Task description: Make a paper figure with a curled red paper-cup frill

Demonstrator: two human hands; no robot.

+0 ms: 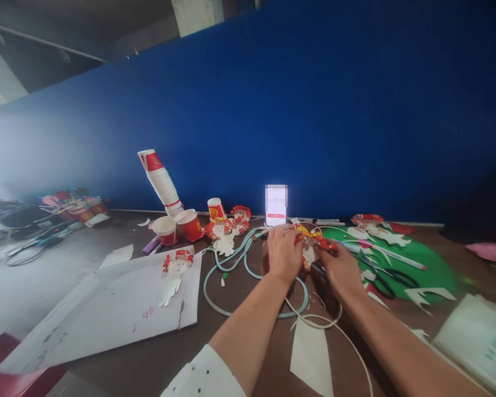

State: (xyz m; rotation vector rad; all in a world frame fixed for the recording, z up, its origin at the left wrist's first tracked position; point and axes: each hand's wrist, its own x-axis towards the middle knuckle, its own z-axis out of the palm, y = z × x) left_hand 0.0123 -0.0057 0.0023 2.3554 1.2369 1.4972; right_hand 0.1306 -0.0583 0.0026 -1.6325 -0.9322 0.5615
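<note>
Between my hands is a paper cutout figure (308, 258) with a white body and a red and yellow frilled top. My left hand (284, 252) grips its left side, with bent fingers at the upper edge. On the opposite side my right hand (342, 270) pinches the red edge; its fingertips are partly hidden. A small dark object (319, 269) shows beside the right fingers, too unclear to name. Similar cutouts lie about: one by the cups (224, 242), one on the white board (179, 267). Black-handled scissors (382, 281) lie right of my right hand.
A leaning stack of paper cups (161, 184) and red cups (190, 225) stand at the back left. A lit phone (276, 207) leans near the blue partition (314, 110). Looped cable (209, 292) crosses the table. Paper scraps and pens lie on a green disc (434, 270).
</note>
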